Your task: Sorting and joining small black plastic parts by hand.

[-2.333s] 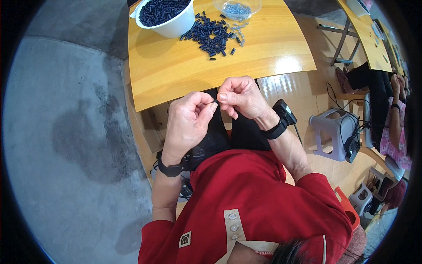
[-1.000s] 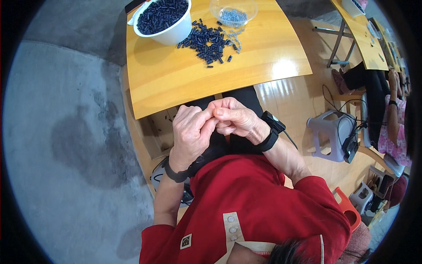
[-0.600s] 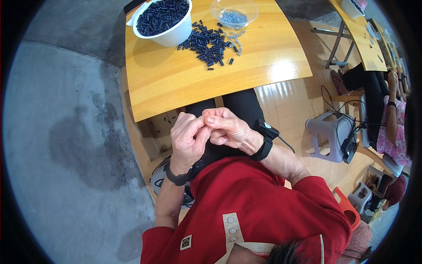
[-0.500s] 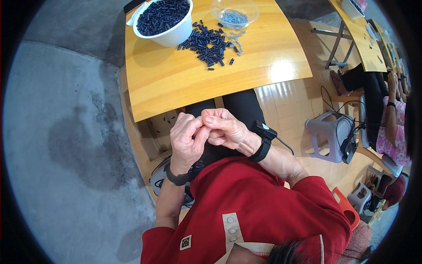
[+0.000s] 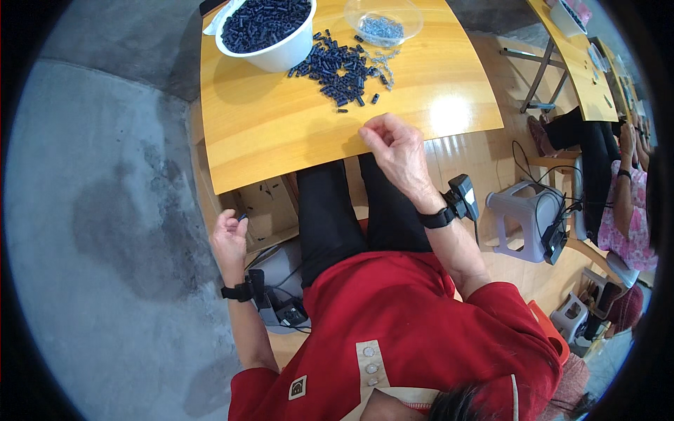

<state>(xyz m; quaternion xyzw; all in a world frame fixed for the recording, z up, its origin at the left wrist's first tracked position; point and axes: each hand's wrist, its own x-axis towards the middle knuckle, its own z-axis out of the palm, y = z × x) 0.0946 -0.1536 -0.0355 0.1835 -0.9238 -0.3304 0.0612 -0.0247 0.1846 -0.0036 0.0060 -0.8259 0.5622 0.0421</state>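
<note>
My left hand (image 5: 230, 238) is low at the left, beside the open box under the table. Its thumb and fingers pinch a small dark cylindrical piece (image 5: 243, 217). Over the table's front edge, my right hand (image 5: 400, 151) has its thumb and fingertips pressed together. Whatever may lie between them is too small or hidden to make out. Beyond that hand, a pile of dark cylindrical pieces (image 5: 338, 76) is spread on the wooden table (image 5: 281, 133). Small clear pieces (image 5: 383, 69) lie at the pile's right side.
A white tub (image 5: 281, 55) full of dark pieces and a clear bowl (image 5: 407, 35) of small clear pieces stand at the back. The box (image 5: 274, 210) below holds a few dark pieces. A grey stool (image 5: 516, 217) with cables and a seated person (image 5: 632, 203) are at right.
My hands, together half a second ago, have parted. The left moved down and left with the dark piece; the right moved up and right to the table's edge.
</note>
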